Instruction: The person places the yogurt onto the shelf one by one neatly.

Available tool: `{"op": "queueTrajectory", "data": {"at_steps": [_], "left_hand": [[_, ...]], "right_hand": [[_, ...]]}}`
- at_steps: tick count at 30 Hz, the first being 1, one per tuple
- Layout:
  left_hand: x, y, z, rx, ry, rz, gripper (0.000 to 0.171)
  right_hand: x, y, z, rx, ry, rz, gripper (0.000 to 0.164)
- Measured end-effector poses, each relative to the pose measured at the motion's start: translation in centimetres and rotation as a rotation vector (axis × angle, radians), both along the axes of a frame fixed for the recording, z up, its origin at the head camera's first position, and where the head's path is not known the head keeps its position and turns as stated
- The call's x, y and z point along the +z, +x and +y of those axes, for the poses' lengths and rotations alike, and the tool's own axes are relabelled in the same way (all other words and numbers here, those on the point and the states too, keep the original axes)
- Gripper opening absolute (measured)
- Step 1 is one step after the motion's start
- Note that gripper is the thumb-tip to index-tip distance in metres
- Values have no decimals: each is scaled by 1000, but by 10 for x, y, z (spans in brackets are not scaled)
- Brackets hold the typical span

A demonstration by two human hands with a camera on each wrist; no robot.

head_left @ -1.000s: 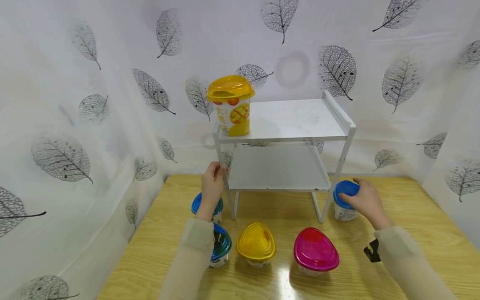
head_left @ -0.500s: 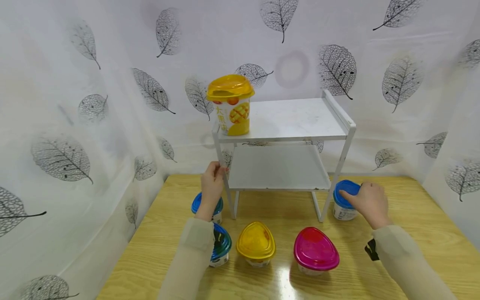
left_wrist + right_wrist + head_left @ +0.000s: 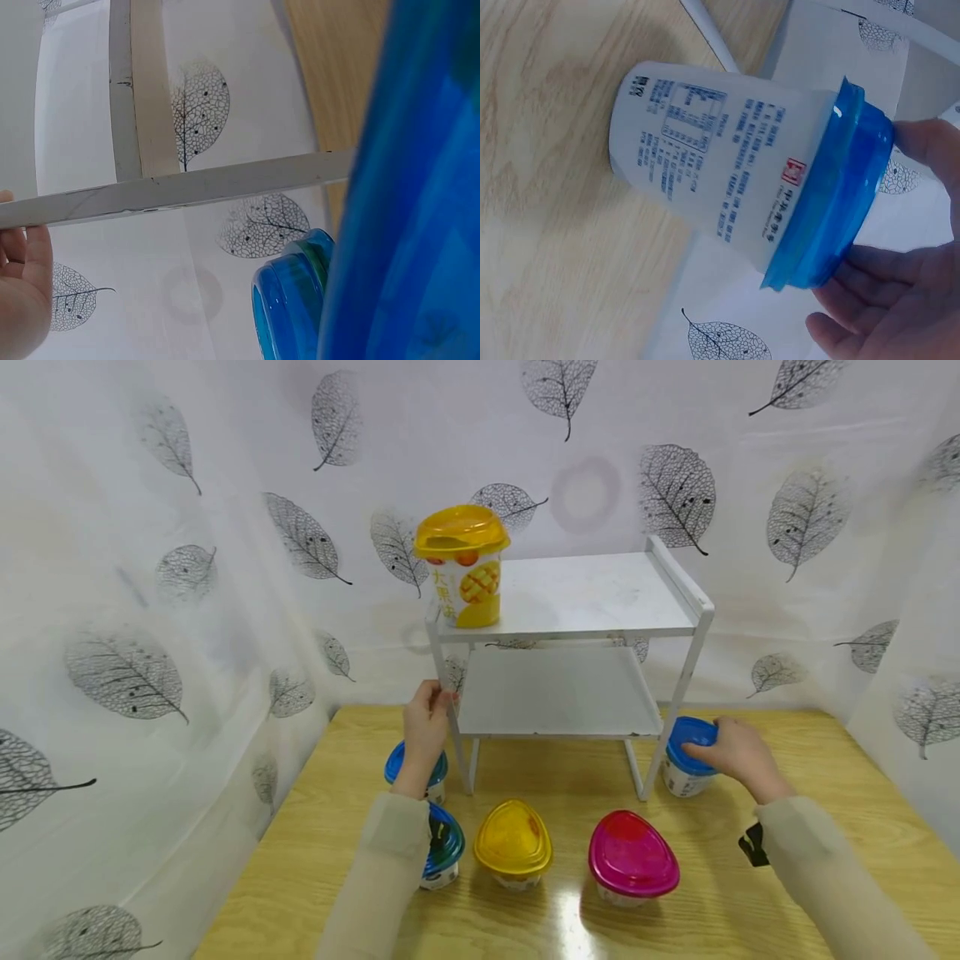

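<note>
My left hand [image 3: 426, 727] grips the front left post [image 3: 187, 184] of a white two-tier shelf [image 3: 558, 693], thumb and fingers on either side of it. At the shelf's right, my right hand [image 3: 738, 756] holds a white cup with a blue lid [image 3: 712, 157] by that lid. In the right wrist view the thumb is at one side of the lid and the fingers [image 3: 877, 289] at the other. The cup's printed side faces that camera. A mango-print cup with a yellow lid [image 3: 467, 581] stands on the top tier's left end.
Below my left forearm are two more blue-lidded cups, a farther one [image 3: 438, 770] and a nearer one [image 3: 447, 843], both partly hidden. A yellow-lidded cup [image 3: 514, 842] and a pink-lidded cup [image 3: 632, 856] stand on the wooden table [image 3: 300, 860] before the shelf. Leaf-print cloth [image 3: 225, 610] hangs behind.
My right hand has closed its fingers on the blue lid, having hovered over it before. The cup has shifted slightly left. My left hand stays on the post.
</note>
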State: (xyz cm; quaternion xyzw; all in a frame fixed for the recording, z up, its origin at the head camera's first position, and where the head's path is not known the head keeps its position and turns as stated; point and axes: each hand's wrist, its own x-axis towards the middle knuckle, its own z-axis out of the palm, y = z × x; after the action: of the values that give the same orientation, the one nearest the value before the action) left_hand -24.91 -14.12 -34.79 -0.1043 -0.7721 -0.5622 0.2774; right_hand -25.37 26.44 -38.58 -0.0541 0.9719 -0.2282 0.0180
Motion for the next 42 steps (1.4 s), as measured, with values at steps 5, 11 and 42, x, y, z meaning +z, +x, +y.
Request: {"op": "queueTrajectory", "data": {"at_steps": [5,11,42], "left_hand": [[-1,-1,1,-3,-8,4,11],[-3,-1,1,6,-21,0,11],[-1,-2,0,-5,11,-34,11]], "right_hand": [[3,-4,6,70,7,-46,77],[2,-3,7,84,15,-28,81],[11,-6,6,183,32,-70,83]]}}
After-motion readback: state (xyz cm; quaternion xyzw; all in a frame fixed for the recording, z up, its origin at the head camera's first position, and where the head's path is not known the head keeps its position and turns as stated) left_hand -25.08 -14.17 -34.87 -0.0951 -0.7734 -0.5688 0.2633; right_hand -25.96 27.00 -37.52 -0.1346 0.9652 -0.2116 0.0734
